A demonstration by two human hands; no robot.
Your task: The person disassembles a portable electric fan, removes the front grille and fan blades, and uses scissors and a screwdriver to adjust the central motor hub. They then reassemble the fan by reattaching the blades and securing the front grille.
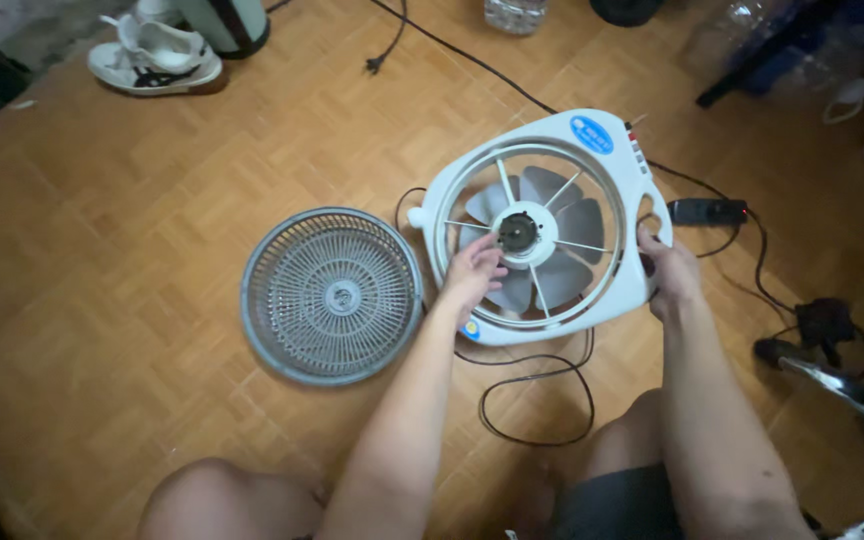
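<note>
Parquet floor (112,250) in warm orange wood fills the view, seen from above by a person sitting on it with bare knees at 6 o'clock.

At centre, slightly toward 2 o'clock, a white box fan (552,225) lies flat on the floor with its front open, grey blades (552,205) and dark hub (518,232) bared behind thin white spokes. A blue oval label and a row of small buttons sit along its upper edge.

Left hand (472,272) reaches in from 6 o'clock and rests over the lower left of the opening, fingers loosely curled, tips touching the spokes just beside the hub; whether they pinch anything cannot be told. Right hand (668,272) is closed around the fan's right edge at 3 o'clock of the housing, thumb on the front face.

Round grey grille (332,296) lies flat on the floor at 9 o'clock of the fan, just beside it and apart from both hands.

Black cord (537,400) loops on the floor below the fan, between the forearms. A black plug block (707,211) lies at 3 o'clock of the fan, with more cable trailing right. White sneakers (157,55) sit at 11 o'clock, far up the floor. A metal tube (852,392) crosses the corner at 4 o'clock.
</note>
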